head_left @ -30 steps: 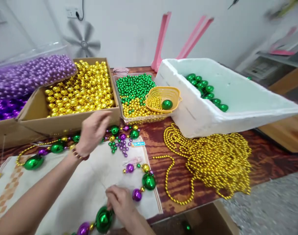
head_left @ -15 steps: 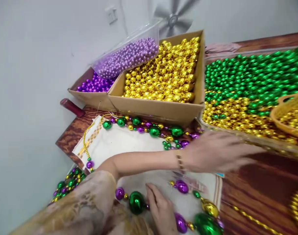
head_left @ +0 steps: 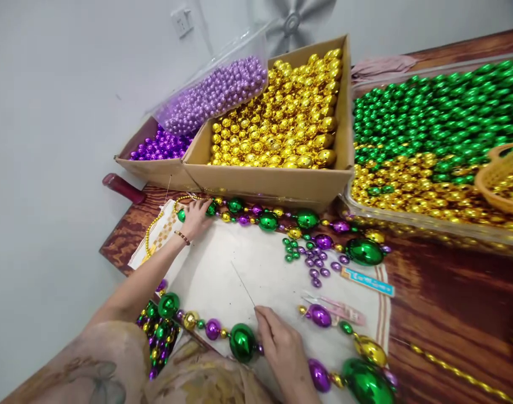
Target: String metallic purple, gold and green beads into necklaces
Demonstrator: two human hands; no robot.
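My left hand (head_left: 196,219) is at the far left of the white cloth (head_left: 223,252), its fingers closed around a green bead of the strand of gold, purple and green beads (head_left: 267,221) lying along the box. Near the front, my right hand (head_left: 282,348) pinches a thin dark thread (head_left: 243,285) pointing up and left; I cannot tell if it is a needle. A second strand with big beads (head_left: 242,342) runs beside and beneath this hand, and its purple and green beads (head_left: 368,381) show again on the right.
A cardboard box of gold beads (head_left: 277,129), a box of purple beads (head_left: 161,145) under a clear bag, and a tub of green and gold beads (head_left: 433,123) stand behind. Loose small purple beads (head_left: 317,261), tweezers (head_left: 344,310) and a blue label (head_left: 368,280) lie on the cloth.
My left hand has swung from the right side, near the tub, over to the strand's left end. My right hand has stayed almost in place, and the thread in it now shows.
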